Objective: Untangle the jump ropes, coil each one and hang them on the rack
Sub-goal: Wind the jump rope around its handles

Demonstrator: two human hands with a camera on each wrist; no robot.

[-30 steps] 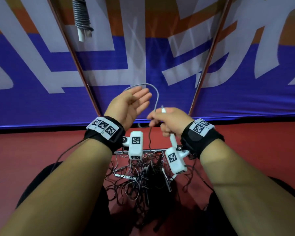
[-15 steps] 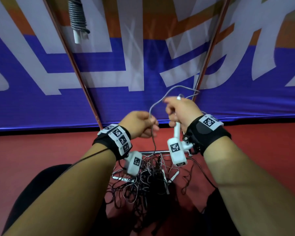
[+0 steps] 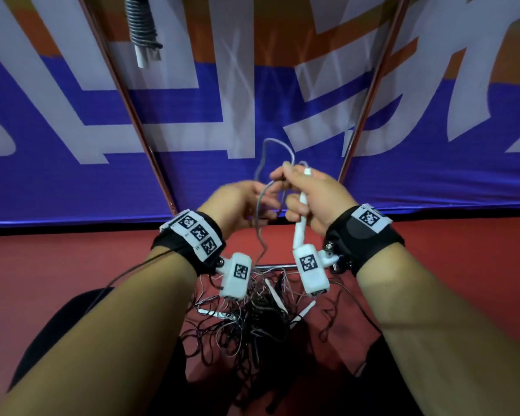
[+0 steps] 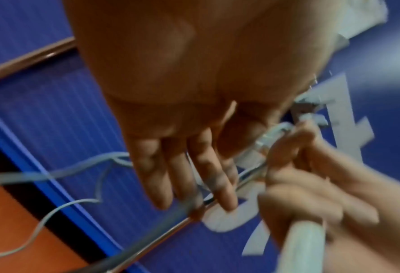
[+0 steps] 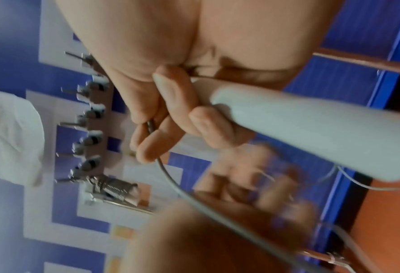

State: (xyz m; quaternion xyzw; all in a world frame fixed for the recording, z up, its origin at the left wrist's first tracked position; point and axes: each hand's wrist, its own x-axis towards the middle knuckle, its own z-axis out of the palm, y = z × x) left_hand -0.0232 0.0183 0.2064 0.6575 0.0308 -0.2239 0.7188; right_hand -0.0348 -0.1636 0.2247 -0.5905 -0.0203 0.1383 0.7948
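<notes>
Right hand grips white handle — left hand fingers straight (blurred).

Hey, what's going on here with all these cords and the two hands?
A person is sorting jump ropes. The right hand grips a white handle and pinches its grey cord near the top, forming a loop. The left hand is at that cord just below, fingers mostly straight in the left wrist view. A tangled pile of ropes lies on the red floor below. One coiled rope already hangs on the rack.
</notes>
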